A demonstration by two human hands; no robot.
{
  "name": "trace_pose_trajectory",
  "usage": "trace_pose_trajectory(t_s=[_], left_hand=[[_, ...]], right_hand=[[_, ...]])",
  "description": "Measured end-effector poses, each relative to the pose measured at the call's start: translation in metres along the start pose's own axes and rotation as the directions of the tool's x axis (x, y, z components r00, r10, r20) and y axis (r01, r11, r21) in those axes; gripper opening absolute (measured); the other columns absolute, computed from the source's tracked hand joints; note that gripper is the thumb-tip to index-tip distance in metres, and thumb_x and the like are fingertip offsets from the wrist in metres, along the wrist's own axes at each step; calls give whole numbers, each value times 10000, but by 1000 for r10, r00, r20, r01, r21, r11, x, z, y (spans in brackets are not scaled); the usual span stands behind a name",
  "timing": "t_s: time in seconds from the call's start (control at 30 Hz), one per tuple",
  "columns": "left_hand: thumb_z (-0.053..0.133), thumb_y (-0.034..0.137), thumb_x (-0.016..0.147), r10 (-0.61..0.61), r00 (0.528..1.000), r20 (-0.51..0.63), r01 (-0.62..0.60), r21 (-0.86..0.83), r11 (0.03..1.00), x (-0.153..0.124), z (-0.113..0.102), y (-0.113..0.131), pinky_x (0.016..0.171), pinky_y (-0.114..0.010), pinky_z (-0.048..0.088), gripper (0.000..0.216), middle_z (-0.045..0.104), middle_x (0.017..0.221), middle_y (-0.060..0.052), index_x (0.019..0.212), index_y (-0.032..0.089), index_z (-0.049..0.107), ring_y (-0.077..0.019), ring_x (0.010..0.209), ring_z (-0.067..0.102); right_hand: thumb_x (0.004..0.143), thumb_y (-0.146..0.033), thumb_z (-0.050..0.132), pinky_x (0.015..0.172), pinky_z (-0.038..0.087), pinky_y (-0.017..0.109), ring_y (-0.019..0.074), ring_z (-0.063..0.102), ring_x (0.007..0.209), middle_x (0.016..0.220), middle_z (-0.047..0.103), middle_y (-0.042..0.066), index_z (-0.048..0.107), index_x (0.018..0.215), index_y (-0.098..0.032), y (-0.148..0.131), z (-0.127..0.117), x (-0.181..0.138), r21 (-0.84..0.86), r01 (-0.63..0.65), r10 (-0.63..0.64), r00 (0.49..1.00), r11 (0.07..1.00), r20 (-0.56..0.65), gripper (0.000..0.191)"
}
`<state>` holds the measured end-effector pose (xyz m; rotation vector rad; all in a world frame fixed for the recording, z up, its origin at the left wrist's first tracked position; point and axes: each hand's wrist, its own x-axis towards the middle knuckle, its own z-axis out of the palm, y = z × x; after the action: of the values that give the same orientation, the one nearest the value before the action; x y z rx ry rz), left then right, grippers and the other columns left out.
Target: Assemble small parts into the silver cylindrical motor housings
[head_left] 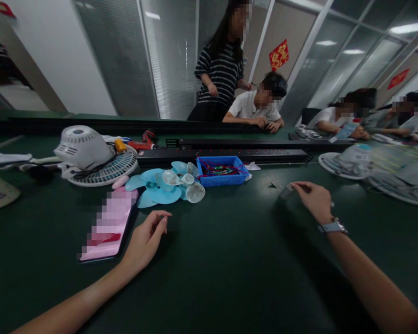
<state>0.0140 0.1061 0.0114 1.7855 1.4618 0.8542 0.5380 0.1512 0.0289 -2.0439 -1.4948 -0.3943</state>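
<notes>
My left hand (146,240) rests on the dark green table (223,260), fingers loosely curled with thumb and forefinger near each other; nothing shows between them. A pink phone (108,225) lies just left of it. My right hand (313,200), with a wristwatch (332,227) on it, pinches a small grey cylindrical part (286,191) at its fingertips, low over the table. Light blue fan blades (158,185) and translucent ones (191,185) lie ahead of my left hand.
A blue tray (223,170) of wired parts stands behind the blades. A white fan motor housing on a grille (90,157) sits at the left. More fan grilles (348,164) lie at the right. Several people are beyond a black rail (226,155).
</notes>
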Motion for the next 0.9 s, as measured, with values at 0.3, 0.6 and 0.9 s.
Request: trace_pose_trajectory(t_s=[0.3,0.6,0.9], left_hand=[[389,465,956,0,1000,31,0,2,1000,0,0,-3,629,-283,428,350,578,758,6,1161,210,514,-187,675,585],[344,476,961,14,999,45,-14,1,1000,-2,-2,-4,616,-282,414,365,569,740,10,1149,206,502,-193,670,580],[337,456,935,37,999,35,-35,-42,998,-4,1,0,611,-289,407,351,573,700,10,1092,210,531,-202,654,584]], right_hand=[[839,-579,484,590,455,327,265,684,717,789,747,120,772,933,-181,-4,4,-2,17,-40,39,999,999,33,501],[663,-558,654,691,563,366,292,727,796,829,765,104,739,995,-152,-10,2,-6,236,-140,101,981,962,168,531],[749,-504,700,862,546,356,233,705,934,1050,746,38,714,1106,-259,-147,-36,-88,534,134,-402,811,835,425,433]])
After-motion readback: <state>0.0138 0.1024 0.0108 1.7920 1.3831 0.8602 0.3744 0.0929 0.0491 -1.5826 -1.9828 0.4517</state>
